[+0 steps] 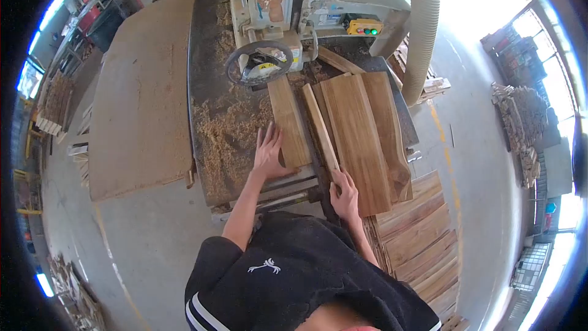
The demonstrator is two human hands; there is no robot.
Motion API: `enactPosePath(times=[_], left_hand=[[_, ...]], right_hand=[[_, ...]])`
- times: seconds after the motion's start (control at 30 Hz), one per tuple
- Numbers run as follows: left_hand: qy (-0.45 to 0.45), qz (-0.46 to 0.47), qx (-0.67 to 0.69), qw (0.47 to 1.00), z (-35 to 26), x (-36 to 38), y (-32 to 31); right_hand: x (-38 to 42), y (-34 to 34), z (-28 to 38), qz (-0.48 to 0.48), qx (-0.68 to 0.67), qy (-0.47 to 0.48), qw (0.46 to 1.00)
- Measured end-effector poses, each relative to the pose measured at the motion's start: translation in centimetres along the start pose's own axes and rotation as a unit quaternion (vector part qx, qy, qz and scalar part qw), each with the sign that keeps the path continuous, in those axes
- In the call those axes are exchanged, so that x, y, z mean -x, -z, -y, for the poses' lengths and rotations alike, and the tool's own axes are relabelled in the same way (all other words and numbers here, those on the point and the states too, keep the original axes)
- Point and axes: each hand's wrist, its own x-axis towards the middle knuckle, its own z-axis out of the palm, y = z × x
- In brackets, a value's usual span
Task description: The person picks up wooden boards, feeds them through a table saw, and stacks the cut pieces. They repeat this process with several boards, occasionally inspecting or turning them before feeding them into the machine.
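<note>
The left hand (267, 154), fingers spread open, touches one short board (290, 124). The right hand (345, 197) grips one thin stick (321, 127) near two wide boards (355, 141).

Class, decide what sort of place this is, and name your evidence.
Most likely a woodworking shop: a saw-like machine with a black handwheel, sawdust spread over its table, and boards lying beside a strip under the right hand.
</note>
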Motion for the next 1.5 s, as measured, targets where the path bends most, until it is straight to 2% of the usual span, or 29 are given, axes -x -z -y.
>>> enactPosePath(times=[0.1, 0.2, 0.27, 0.3, 0.37, 0.63, 0.77, 0.87, 0.9, 0.97, 1.03, 1.1, 1.2, 1.37, 1.5], left_hand=[[-0.016, 0.007, 0.037, 0.999, 1.1, -1.4, 1.2], [-0.024, -0.082, 0.050, 0.995, 2.1, -2.3, 0.1], [-0.005, -0.034, 0.025, 0.999, 2.9, -3.2, 1.2], [0.002, -0.017, 0.014, 1.000, 3.1, -4.0, 1.4], [0.019, -0.029, 0.025, 0.999, 4.0, -4.9, 0.6], [0.062, -0.063, 0.043, 0.995, 6.2, -8.2, 0.1], [0.092, -0.084, 0.044, 0.991, 4.4, -8.3, -2.3], [0.087, -0.121, 0.092, 0.985, 2.0, -7.4, -3.2], [0.084, -0.135, 0.116, 0.980, 0.8, -7.0, -3.3], [0.097, -0.101, 0.156, 0.978, -1.9, -5.2, -2.8], [0.087, -0.077, 0.220, 0.969, -3.9, -3.0, -2.8], [0.069, -0.082, 0.203, 0.973, -5.8, -0.6, -1.6], [0.032, -0.085, 0.207, 0.974, -7.1, 2.7, -1.0], [0.058, -0.083, 0.163, 0.981, -8.0, 7.1, 0.5], [0.086, -0.107, 0.164, 0.977, -8.7, 11.4, 0.0]], right_hand=[[0.3, -0.3, -0.6, -0.010, 0.011, 0.013, 1.000], [-0.7, -0.4, -0.3, -0.013, 0.010, -0.005, 1.000], [-0.5, 0.6, 1.9, 0.006, -0.019, -0.060, 0.998], [0.3, 0.6, 1.7, 0.007, -0.007, -0.055, 0.998], [-0.2, 0.0, 0.0, -0.002, 0.017, -0.019, 1.000], [-0.6, 0.3, 0.5, -0.003, 0.013, -0.058, 0.998], [-1.2, 0.0, 0.5, -0.012, 0.013, -0.096, 0.995], [-1.6, 0.6, 0.8, -0.015, 0.045, -0.037, 0.998], [-2.0, 1.1, 0.7, -0.052, 0.066, -0.026, 0.996], [-2.4, 2.5, 0.2, -0.118, 0.110, -0.014, 0.987], [-3.4, 4.3, 0.2, -0.182, 0.256, -0.045, 0.948], [-3.9, 4.9, -1.1, -0.217, 0.301, -0.114, 0.922], [-3.6, 5.8, -2.9, -0.166, 0.310, -0.174, 0.920], [-5.9, 6.8, -4.4, -0.138, 0.298, -0.209, 0.921], [-6.3, 6.1, -5.2, -0.131, 0.284, -0.189, 0.931]])
